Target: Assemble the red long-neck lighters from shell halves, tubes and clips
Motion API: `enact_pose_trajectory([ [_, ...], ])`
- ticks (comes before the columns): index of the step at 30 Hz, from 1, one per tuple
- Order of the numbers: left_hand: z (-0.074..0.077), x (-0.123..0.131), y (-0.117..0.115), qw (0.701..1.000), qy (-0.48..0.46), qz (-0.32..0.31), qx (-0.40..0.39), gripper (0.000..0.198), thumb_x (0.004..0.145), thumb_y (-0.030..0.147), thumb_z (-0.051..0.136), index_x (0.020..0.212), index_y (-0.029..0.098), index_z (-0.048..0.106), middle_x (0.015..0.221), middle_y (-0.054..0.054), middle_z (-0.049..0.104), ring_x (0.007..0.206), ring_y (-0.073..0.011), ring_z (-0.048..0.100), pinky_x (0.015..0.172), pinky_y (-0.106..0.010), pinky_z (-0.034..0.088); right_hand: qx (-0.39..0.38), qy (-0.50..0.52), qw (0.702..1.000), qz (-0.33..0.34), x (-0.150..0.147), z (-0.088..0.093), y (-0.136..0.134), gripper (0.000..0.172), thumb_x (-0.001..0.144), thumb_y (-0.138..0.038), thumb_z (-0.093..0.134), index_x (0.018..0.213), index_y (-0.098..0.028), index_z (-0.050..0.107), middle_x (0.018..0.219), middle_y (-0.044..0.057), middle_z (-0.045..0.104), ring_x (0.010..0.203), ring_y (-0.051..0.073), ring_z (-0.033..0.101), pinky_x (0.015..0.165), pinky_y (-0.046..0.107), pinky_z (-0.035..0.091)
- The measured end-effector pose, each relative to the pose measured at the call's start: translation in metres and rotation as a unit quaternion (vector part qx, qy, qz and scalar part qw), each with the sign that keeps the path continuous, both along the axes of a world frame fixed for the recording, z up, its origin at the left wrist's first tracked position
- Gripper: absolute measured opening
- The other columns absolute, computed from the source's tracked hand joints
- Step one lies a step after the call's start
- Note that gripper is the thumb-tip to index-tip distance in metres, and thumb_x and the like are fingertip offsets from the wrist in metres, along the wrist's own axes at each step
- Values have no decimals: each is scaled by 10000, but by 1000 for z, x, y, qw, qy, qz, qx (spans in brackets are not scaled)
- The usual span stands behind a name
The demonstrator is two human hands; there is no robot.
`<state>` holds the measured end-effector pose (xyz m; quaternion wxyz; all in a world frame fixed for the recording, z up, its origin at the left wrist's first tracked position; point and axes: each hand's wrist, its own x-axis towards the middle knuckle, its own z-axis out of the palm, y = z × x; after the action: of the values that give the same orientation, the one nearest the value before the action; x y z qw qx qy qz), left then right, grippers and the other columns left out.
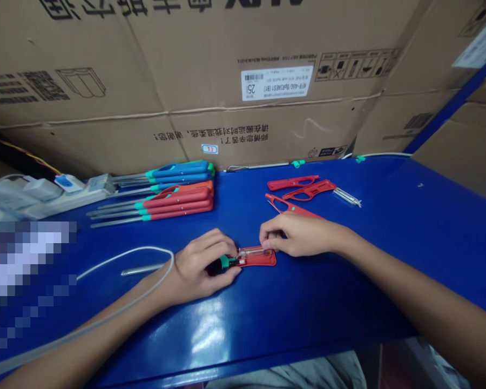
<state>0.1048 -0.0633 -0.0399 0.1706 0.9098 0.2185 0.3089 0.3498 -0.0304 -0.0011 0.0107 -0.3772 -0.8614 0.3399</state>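
An opened red gas lighter (269,260) lies on the blue table, its inner side facing up. My left hand (204,265) grips it near the green trigger (225,262), and its metal barrel (142,269) comes out to the left beneath my wrist. A clear tube-like part (254,251) lies inside the red shell. My right hand (285,232) has its thumb and fingertips closed at the right end of that part; whether something small is pinched there is hidden. Just beyond my right hand are loose red shell halves (294,182).
Assembled lighters with blue handles (182,172) and red handles (178,205) are stacked at the back left. Silver rods (347,196) lie right of the shells. A power strip (75,197) stands left; a white cable (125,250) crosses my left forearm. Cardboard (194,65) walls the back.
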Motion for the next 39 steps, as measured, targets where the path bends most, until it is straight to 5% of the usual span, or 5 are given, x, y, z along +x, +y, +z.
enact_pose_trajectory([
  [9,9,-2,-2,996,66,-13,57,191,862,167,607,1052,142,605,915,-109,663,845,-192,614,746,-324,532,-11,17,1000,11,4,-2,2,159,855,-178,500,863,-169,659,722,6,629,592,110,474,537,231,324],
  [15,23,-10,-2,983,154,45,87,310,787,348,675,1008,135,631,914,-117,656,827,-235,592,743,-382,511,-4,30,999,15,5,0,2,158,864,-215,520,852,-160,667,738,15,640,615,113,514,554,231,353],
  [21,31,-19,3,975,192,56,100,306,739,417,665,872,142,656,945,-117,632,834,-243,552,744,-393,473,117,125,970,-175,34,6,24,217,869,-317,524,821,-147,649,756,45,663,675,147,573,620,263,407],
  [31,32,-20,2,964,239,83,77,184,709,334,611,750,154,601,782,-77,581,756,-231,517,707,-392,441,91,-76,982,-148,68,4,43,322,709,-482,670,787,-174,619,806,47,663,699,174,573,609,295,404],
  [39,16,-8,-4,981,184,51,37,187,873,294,557,975,151,620,933,-96,624,844,-207,555,768,-354,472,102,-100,971,-193,63,-2,42,146,676,-321,631,698,-192,568,612,6,611,559,151,535,523,286,357],
])
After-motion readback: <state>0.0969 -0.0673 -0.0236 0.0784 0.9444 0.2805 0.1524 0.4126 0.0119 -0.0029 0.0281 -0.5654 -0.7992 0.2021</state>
